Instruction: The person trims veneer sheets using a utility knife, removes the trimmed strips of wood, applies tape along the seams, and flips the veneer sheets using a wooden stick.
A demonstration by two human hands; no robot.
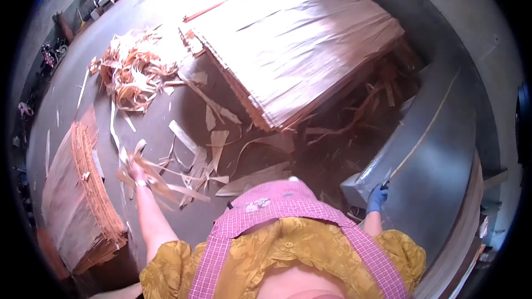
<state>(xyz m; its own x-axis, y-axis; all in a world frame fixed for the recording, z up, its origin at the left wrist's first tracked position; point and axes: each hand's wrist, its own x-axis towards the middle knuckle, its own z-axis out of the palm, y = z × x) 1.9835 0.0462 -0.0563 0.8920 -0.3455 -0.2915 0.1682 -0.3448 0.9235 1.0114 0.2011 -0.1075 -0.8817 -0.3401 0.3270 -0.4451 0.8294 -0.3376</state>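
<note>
My left hand (136,173), bare with a pale band at the wrist, is closed around several thin wood veneer strips (166,180) that fan out to the right. My right hand (376,199), in a blue glove, is closed at the near end of a long thin stick (424,133), which reaches away to the upper right. A large stack of veneer sheets (310,44) lies ahead of me, between and beyond both hands. Left of my left hand is another veneer stack (83,188) with rough orange-brown edges.
A heap of curled veneer scraps (133,69) lies on the floor at the upper left. Loose strips (213,155) are scattered before the big stack. A shiny grey surface (438,188) runs along my right. Part of another arm (119,292) shows at the bottom left.
</note>
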